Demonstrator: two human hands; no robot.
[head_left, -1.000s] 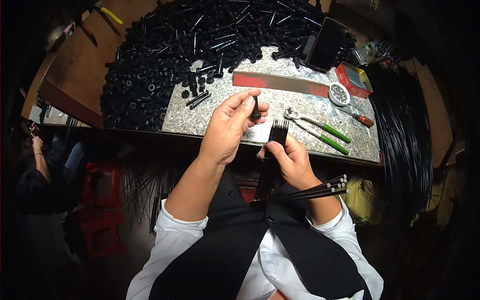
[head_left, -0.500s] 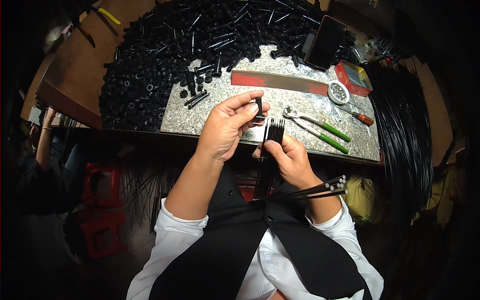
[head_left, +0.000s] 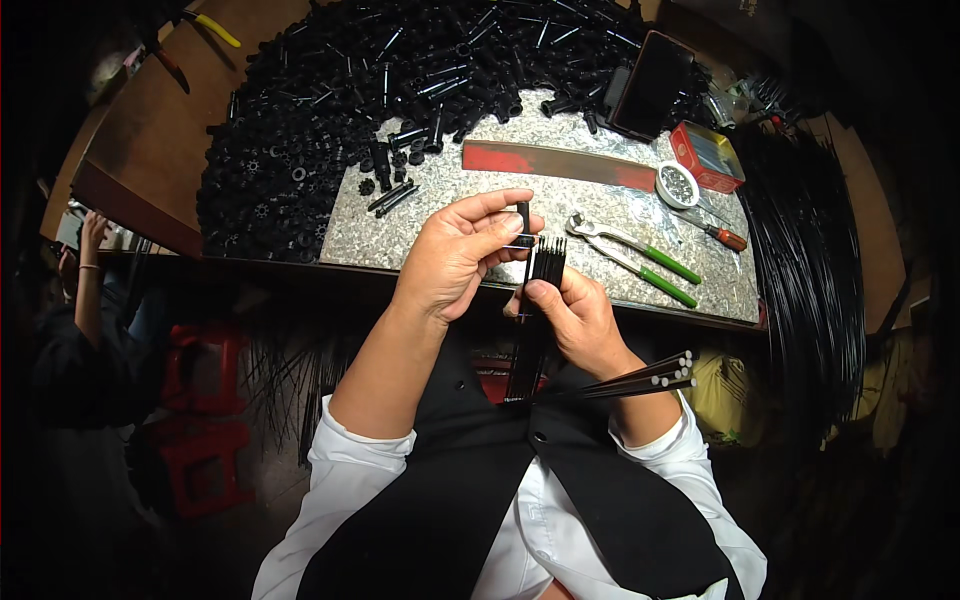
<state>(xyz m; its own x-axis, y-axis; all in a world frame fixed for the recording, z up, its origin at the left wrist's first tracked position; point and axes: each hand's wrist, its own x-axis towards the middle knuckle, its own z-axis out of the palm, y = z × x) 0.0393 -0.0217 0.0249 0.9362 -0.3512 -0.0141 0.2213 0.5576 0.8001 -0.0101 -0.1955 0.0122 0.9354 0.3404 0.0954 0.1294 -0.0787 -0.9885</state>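
Note:
My left hand [head_left: 452,252] pinches a small black tubular part [head_left: 523,214] with a wider collar between thumb and fingers. Held upright in my right hand [head_left: 578,320] is a bundle of thin black rods [head_left: 549,264], its tips fanned in a row just above the thumb. The black part's collar is at the tip of the leftmost rod; whether the two are joined I cannot tell. Below the right hand the bundle runs down toward my lap. Thicker black rods [head_left: 640,377] with pale round ends stick out beside my right forearm.
Black plastic parts [head_left: 290,150] are heaped across the table. Around my hands lie green-handled pincers [head_left: 640,262], a red-brown strip [head_left: 560,165], a white dish [head_left: 677,185], a screwdriver [head_left: 725,236] and a red box [head_left: 708,157]. Long black rods [head_left: 810,270] hang at right. Another person's arm [head_left: 88,290] shows at left.
My left hand has shifted slightly right and down, bringing the black part's collar closer to the rod tips. The right hand and its bundle have hardly moved.

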